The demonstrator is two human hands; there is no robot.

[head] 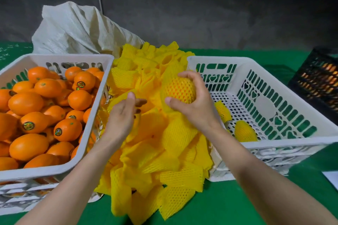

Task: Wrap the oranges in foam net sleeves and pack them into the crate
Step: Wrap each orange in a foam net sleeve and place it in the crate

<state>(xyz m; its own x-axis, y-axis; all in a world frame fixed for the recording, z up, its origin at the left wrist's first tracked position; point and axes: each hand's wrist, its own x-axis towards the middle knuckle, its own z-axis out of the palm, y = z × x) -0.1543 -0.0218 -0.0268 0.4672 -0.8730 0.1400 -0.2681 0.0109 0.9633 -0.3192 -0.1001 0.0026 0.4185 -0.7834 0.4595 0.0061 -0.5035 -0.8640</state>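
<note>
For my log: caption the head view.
Right hand grips a sleeved orange over the sleeve pile; left hand open.

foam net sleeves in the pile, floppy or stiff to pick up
Probably floppy and light: the foam net sleeves lie bent and flattened in a loose heap. Likely stretchy, since one hugs the orange in the right hand.

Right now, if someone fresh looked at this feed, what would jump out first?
The heap of yellow foam net sleeves fills the middle of the green table, between two white crates. The left crate is piled high with bare oranges; the right crate shows just two wrapped ones. Above the heap, the right hand grips an orange already in its sleeve.
</note>
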